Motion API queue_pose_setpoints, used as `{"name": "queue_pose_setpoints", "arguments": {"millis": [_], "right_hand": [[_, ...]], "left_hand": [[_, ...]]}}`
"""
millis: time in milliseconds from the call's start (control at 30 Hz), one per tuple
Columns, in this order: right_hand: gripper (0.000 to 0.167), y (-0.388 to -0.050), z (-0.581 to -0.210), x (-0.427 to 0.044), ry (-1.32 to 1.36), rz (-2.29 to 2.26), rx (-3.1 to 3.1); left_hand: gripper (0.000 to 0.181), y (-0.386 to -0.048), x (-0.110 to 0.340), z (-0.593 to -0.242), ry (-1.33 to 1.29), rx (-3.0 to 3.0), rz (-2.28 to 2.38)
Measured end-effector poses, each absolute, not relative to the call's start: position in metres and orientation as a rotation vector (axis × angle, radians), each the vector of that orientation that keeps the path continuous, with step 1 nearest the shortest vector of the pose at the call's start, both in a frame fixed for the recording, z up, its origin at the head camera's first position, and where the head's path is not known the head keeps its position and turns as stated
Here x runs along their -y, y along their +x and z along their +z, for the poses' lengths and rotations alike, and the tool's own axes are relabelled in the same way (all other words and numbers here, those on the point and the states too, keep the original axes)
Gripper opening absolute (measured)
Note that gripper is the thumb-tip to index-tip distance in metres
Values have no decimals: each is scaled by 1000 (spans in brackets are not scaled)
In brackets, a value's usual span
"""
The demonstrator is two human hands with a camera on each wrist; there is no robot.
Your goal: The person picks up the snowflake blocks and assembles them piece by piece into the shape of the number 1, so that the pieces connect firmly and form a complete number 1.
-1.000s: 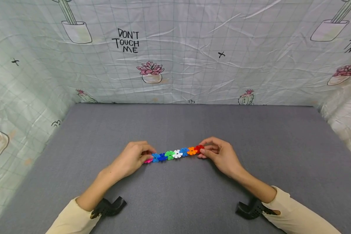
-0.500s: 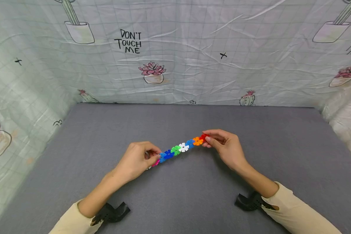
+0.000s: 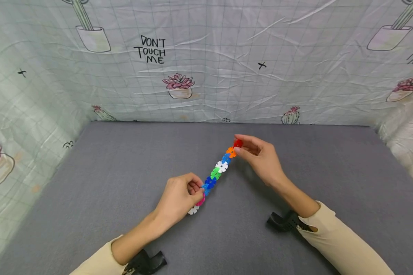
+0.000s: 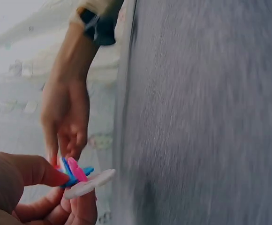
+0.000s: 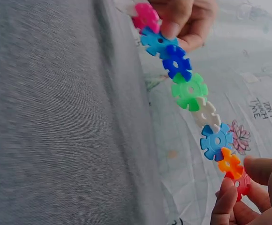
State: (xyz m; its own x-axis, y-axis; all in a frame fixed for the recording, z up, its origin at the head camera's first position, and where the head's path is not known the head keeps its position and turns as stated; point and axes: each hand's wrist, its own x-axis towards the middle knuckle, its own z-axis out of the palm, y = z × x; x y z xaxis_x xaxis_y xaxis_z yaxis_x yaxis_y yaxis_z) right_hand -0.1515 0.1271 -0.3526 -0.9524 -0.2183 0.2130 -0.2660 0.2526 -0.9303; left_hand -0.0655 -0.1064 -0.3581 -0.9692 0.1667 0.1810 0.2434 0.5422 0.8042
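A chain of several notched plastic discs [image 3: 215, 174], flower-like in outline, runs slantwise between the two hands above the table. Its colours go from white and pink at the near end through blues, green, white and orange to red at the far end. The left hand [image 3: 179, 196] pinches it near the pink and light blue discs, and the white end disc [image 4: 90, 183] sticks out past the fingers. At the other end the right hand [image 3: 261, 158] pinches the red disc [image 5: 242, 184], beside the orange disc [image 5: 230, 163]. Fingers partly cover both end parts.
A grey cloth-covered table [image 3: 130, 152] lies under the hands. Behind and at the sides hangs a pale sheet [image 3: 220, 46] printed with plants and words. Black wrist devices [image 3: 285, 221] sit at both cream sleeves [image 3: 340, 236].
The chain has swung from nearly level to a steep slant. The right hand went up and away; the left hand moved right and nearer, and the white end disc came into view.
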Motion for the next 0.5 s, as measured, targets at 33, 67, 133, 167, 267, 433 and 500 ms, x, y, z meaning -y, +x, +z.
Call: {"name": "queue_pose_setpoints", "arguments": {"millis": [33, 67, 133, 167, 267, 433, 500], "right_hand": [[40, -153, -352, -126, 480, 1848, 2454], [40, -155, -352, -125, 482, 1866, 2452], [40, -159, -351, -122, 483, 1900, 2458], [39, -161, -351, -121, 478, 1910, 2467], [38, -166, -352, -115, 466, 1939, 2490], [36, -175, -358, -107, 461, 1990, 2490], [36, -178, -361, -104, 461, 1984, 2510]], "left_hand": [[13, -65, 103, -359, -347, 2688, -1433], [13, -64, 101, -360, -335, 2690, -1442], [13, -62, 95, -362, -308, 2698, -1463], [14, -61, 93, -363, -302, 2699, -1472], [14, -60, 86, -366, -291, 2699, -1479], [14, -58, 76, -371, -280, 2663, -1537], [13, -58, 72, -373, -256, 2641, -1632]]}}
